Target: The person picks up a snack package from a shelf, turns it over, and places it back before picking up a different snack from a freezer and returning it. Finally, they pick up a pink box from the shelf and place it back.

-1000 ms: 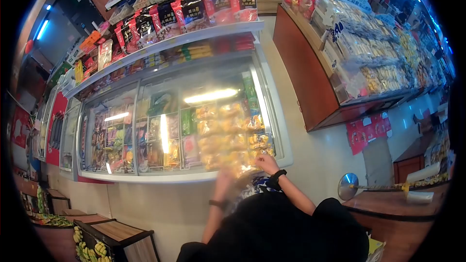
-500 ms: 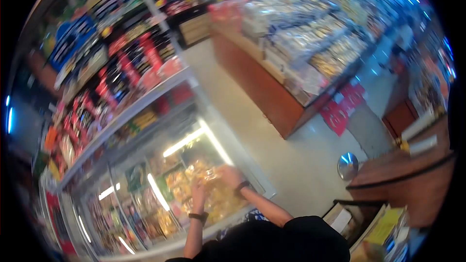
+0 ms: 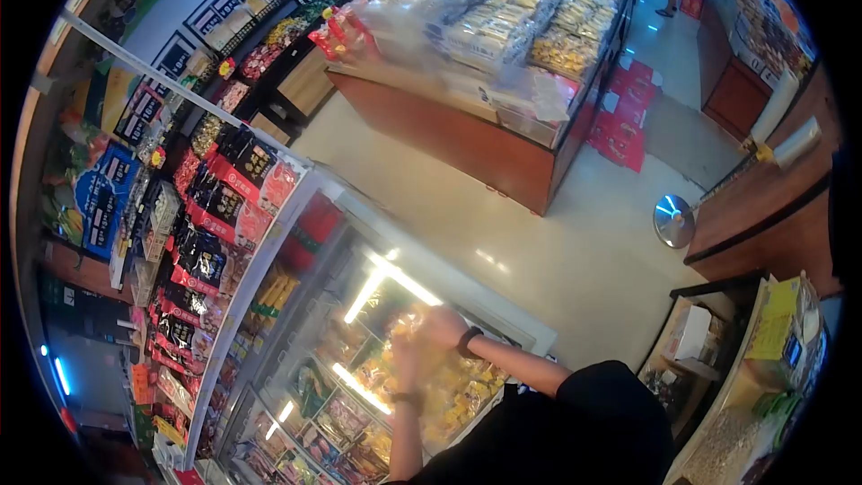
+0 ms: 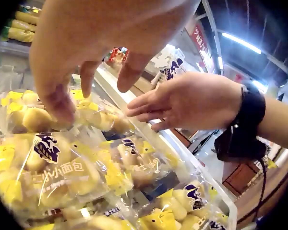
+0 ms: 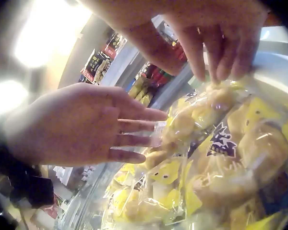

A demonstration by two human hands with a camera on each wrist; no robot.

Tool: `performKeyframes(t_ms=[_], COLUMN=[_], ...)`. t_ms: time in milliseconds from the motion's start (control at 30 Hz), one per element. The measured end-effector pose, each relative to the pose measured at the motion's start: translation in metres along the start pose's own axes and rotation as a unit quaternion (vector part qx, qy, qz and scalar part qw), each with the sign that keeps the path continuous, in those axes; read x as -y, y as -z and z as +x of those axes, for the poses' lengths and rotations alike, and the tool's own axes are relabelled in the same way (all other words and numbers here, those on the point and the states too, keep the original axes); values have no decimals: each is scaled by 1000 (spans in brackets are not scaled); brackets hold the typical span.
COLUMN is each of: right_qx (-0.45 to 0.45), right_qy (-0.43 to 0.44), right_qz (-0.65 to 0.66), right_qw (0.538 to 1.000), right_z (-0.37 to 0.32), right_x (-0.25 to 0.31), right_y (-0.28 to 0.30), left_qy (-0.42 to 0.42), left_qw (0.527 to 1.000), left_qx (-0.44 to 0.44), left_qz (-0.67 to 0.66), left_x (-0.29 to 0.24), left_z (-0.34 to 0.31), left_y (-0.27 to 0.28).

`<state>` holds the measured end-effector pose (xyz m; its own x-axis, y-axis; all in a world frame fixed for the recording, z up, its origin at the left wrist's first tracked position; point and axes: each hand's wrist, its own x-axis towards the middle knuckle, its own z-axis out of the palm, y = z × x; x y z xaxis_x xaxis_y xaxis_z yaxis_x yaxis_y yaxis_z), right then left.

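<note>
Clear plastic bags of small round bread rolls (image 4: 62, 165), printed in yellow with a dark blue logo, lie across the glass-topped freezer case (image 3: 539, 341). My left hand (image 4: 105, 33) is over these bags, thumb and fingers apart, with the thumb tip right at one bag. In the right wrist view its fingers (image 5: 137, 127) reach out straight beside a bag. My right hand (image 5: 211, 33) is at the far side, fingers pointing down with tips right at the top of a bread bag (image 5: 225, 153). Both hands (image 3: 444, 328) are close together in the head view.
Black and red packets (image 3: 220, 207) line a shelf above the freezer. A wooden display stand (image 3: 449, 126) piled with bagged goods is beyond the aisle. To the right are a round metal disc (image 3: 673, 220), a wooden counter (image 3: 763, 189) and a rack (image 3: 709, 332).
The head view has turned right, so the freezer now appears lower and tilted. Both hands have moved from the freezer's near edge to farther over the bread bags, close together.
</note>
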<state>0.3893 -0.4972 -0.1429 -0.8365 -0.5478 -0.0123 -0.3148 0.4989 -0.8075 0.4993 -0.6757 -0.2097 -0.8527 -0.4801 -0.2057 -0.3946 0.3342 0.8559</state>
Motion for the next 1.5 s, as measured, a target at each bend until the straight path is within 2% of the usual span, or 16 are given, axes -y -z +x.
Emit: performKeyframes(t_ms=[67, 100, 167, 233, 300, 333, 400, 467, 500, 567, 600, 700, 833, 967, 1200, 1500], right_qx=[-40, -61, -5, 14, -16, -31, -52, -86, -102, -122, -108, -60, 36, 31, 49, 4], right_qy=[8, 18, -12, -29, -71, -93, -178, -99, -58, -80, -116, -182, -193, -223, -278, -296], right_qz=[44, 66, 66, 124, 171, 194, 296, 278, 270, 192, 156, 147, 121, 117, 209, 269], right_qw=[998, 996, 998, 992, 983, 976, 937, 951, 956, 970, 975, 970, 973, 967, 936, 917], right_z=[-18, -25, -46, -76, -111, -127, -162, -205, -225, -261, -282, -354, -412, -448, -467, -481], right_x=[4, 14, 24, 17, 12, 9, 5, -2, -6, -10, -35, -62, -67, -77, -119, -173], right_y=[8, 20, 40, 44, 42, 40, 42, 43, 42, 40, 26, 10, 16, 26, 35, 132], left_qy=[12, -13, -64, -83, -42, 11, 46, 97, 64, -3, 95, 154, 118, 143, 48, 25], left_qw=[999, 999, 997, 995, 991, 988, 975, 973, 974, 973, 961, 924, 930, 925, 956, 962], left_qx=[-13, 4, 39, 44, 75, 85, 97, 111, 119, 136, 92, 162, 183, 211, 248, 258], left_qz=[-49, -42, -27, -43, -100, -131, -192, -178, -181, -186, -244, -311, -298, -280, -152, -89], left_x=[-55, -18, 45, -16, -53, -102, -75, -58, -36, 8, -43, -17, -16, -16, -47, -109], left_z=[-22, -18, -11, -70, -123, -156, -185, -214, -229, -254, -287, -319, -360, -386, -386, -377], left_y=[6, 8, 16, 21, 26, 29, 22, 20, 15, 0, 0, -21, -40, -64, -83, -172])
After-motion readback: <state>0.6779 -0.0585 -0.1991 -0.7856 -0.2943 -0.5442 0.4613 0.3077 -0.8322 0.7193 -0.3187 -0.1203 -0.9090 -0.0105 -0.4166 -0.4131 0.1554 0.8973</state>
